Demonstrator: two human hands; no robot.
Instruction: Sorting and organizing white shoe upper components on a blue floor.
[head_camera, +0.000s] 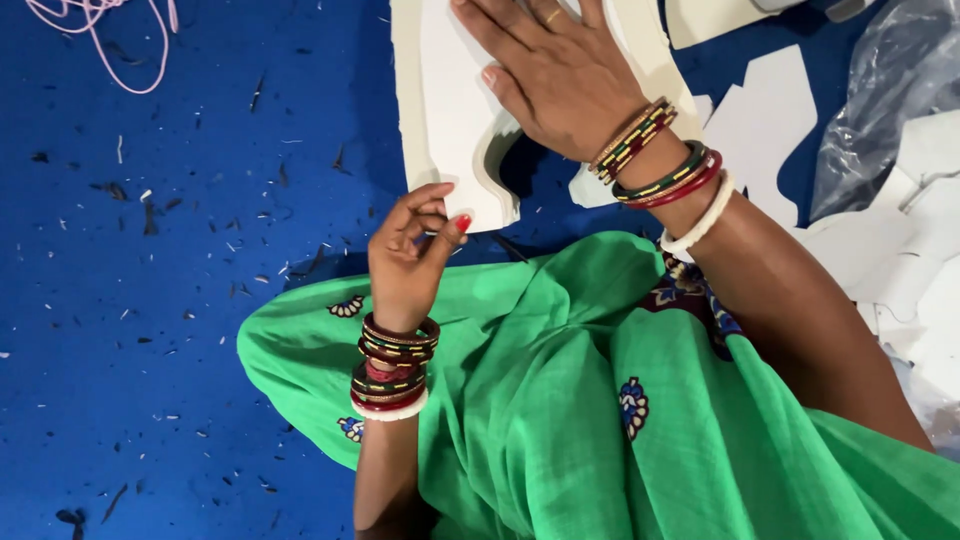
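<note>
On the blue worktop (150, 300), the white foam sheet (445, 110) lies just above the green cloth (600, 400). The right hand (560, 80) presses flat, fingers spread, likely steadying it; the left hand (410, 255) pinches the sheet's lower edge, thumb on top. The sheet's top is cut off; white offcuts (770, 110) lie right of it

Left hand (412, 252) curled; right hand (560, 75) flat
</note>
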